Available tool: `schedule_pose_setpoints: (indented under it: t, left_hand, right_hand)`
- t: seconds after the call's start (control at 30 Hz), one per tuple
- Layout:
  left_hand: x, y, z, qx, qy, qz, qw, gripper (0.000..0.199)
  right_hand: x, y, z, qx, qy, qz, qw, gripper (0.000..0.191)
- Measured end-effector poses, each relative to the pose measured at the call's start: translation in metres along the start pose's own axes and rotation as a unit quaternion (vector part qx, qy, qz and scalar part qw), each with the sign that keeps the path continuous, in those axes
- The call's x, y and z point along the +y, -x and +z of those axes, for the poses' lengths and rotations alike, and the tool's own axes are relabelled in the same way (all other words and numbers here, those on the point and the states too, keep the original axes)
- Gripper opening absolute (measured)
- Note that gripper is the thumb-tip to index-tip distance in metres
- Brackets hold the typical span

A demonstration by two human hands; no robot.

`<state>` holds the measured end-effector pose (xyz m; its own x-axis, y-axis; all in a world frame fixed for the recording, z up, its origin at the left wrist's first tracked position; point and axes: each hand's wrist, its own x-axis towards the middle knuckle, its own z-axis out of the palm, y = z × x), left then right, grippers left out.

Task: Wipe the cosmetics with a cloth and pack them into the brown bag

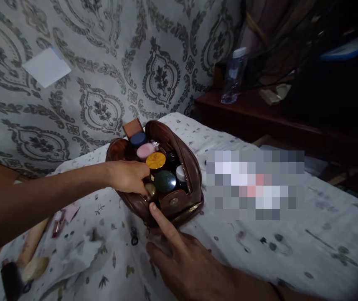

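Observation:
A brown zipped toiletry bag (194,184) stands open on the bed, packed with jars and bottles. My left hand (130,177) reaches over its near left rim. Its fingertips are hidden among the contents, beside a small olive-coloured rounded cap (150,190). Just beyond are a yellow lid (156,160), a pink lid (145,151), a dark blue lid (138,139) and a dark green lid (165,181). A white ribbed cap (181,173) sits at the right side. My right hand (188,255) touches the bag's near rim with its outstretched index finger, thumb apart.
A patterned white sheet (247,246) covers the bed. At the left lie a lip gloss tube (58,223), a black object (11,280) and a pale rounded piece (35,269). A clear bottle (233,79) stands on the dark red table (210,100). An area right of the bag is pixelated.

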<state>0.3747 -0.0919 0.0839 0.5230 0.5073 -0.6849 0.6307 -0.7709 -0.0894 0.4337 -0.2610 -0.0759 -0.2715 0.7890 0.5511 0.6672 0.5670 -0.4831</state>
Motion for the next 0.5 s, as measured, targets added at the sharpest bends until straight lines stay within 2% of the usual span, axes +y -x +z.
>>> schedule_pose_setpoints:
  t: [0.17,0.37,0.43,0.5]
  left_hand:
    - [-0.004,-0.002,0.000,0.006,0.016,0.031,0.999,0.020]
    - [-0.006,0.005,-0.008,0.032,-0.017,0.056,0.998,0.026]
    - [-0.007,0.010,-0.012,0.034,-0.019,0.074,0.997,0.032]
    - [-0.009,0.017,-0.016,0.040,-0.014,0.088,0.995,0.037]
  right_hand:
    - [0.000,0.001,0.000,-0.018,-0.015,0.008,1.000,0.023]
    - [-0.001,0.003,-0.002,-0.071,-0.094,0.103,0.988,0.045]
    - [0.000,0.004,-0.001,-0.063,-0.073,0.089,0.991,0.042]
    - [0.000,0.005,0.001,-0.054,-0.027,0.048,0.997,0.035]
